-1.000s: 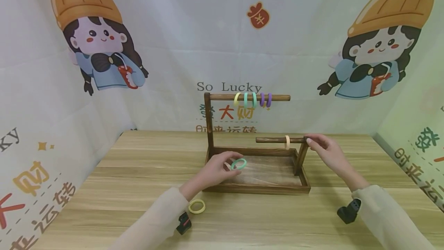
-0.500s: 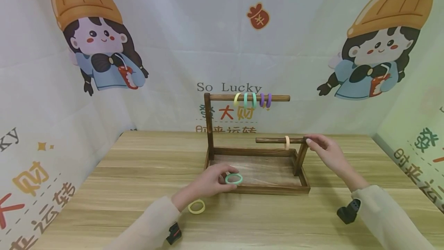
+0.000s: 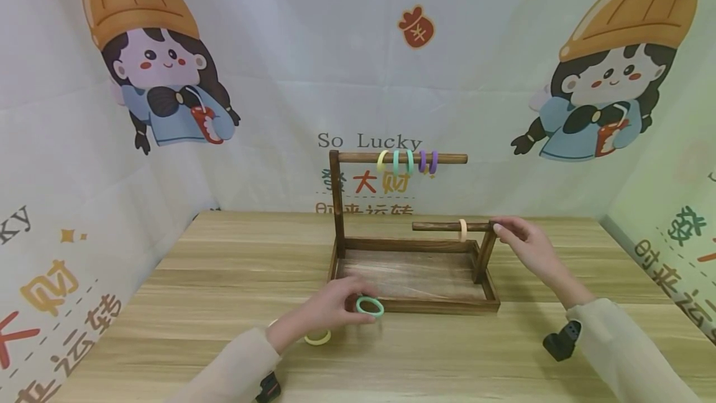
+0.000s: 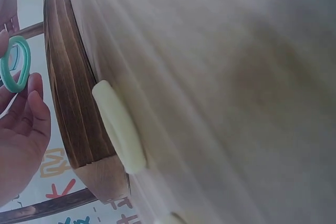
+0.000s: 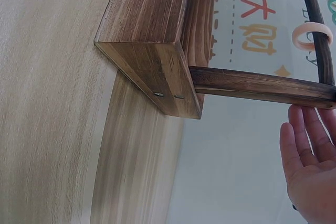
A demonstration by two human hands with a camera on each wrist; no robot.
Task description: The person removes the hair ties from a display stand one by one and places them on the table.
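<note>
Green ring: pinched in the left hand, just in front of the wooden rack.
Right hand: fingertips pinching the rack's lower rod end, beside a peach ring.
Yellow ring: on the table, under the left hand.

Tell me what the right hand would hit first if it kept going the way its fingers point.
The right hand points left at the top of the short post, where the lower rod joins. It would probably meet that joint first; whether it already touches is unclear.
</note>
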